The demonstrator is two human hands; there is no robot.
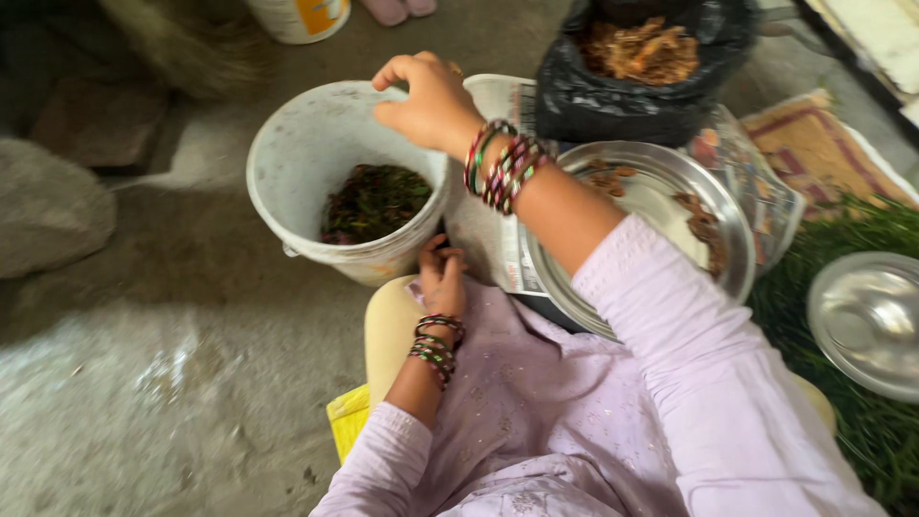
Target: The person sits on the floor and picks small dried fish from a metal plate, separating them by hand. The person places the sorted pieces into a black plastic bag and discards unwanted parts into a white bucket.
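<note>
My right hand hovers over the far rim of a white plastic bucket, fingers curled loosely with nothing visible in them. Dark reddish-green plant scraps lie in the bucket's bottom. My left hand rests on my lap against the bucket's near side, fingers bent; I cannot tell whether it holds anything. Both wrists carry coloured bangles. A round steel plate with a few brown bits sits on newspaper right of the bucket.
A black plastic bag holding dry brown material stands behind the plate. A steel lid lies on green matting at the right. A patterned mat, a grey stone and a white container ring the concrete floor.
</note>
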